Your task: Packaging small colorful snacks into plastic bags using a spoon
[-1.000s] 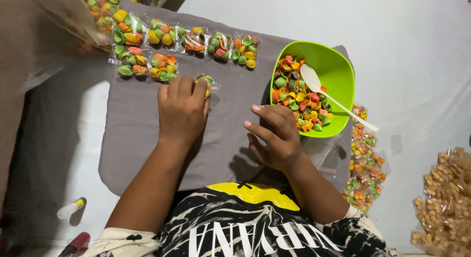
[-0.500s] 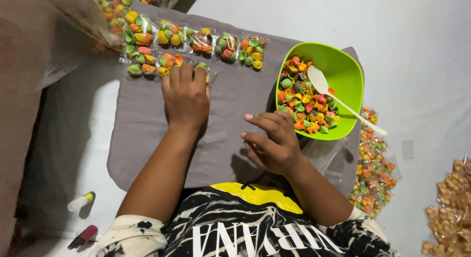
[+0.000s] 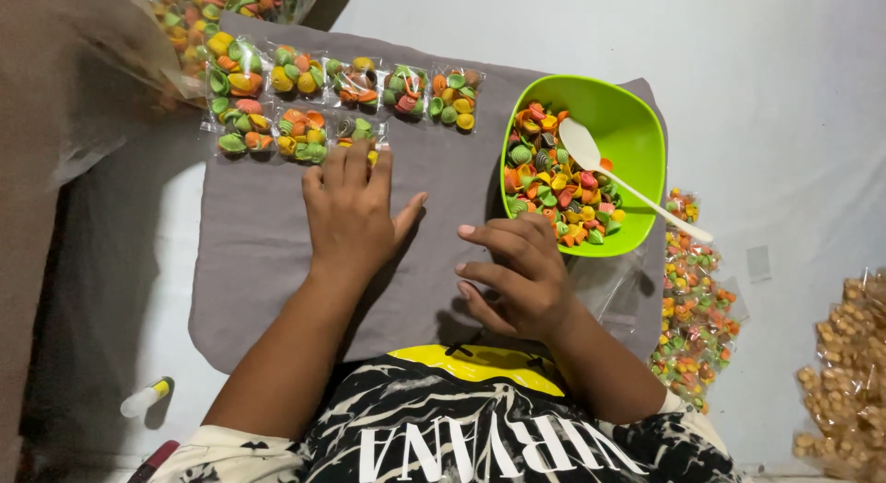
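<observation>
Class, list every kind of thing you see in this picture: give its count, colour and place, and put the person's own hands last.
Small clear packets of shell-shaped snacks: about eight, orange, yellow and green, in two rows at the cloth's far edge.
Grey cloth mat: one, under both hands.
Lime-green plastic bowl: one, right of the mat, holding loose coloured snacks.
White plastic spoon: one, resting in the bowl.
Pile of filled packets: count unclear, multicoloured, right of the mat.
Bags of brown snacks: count unclear, far right.
White tube with yellow tip: one, lower left.
Left hand: flat, fingertips on the nearest packet.
Right hand: curled, empty, beside the bowl.
</observation>
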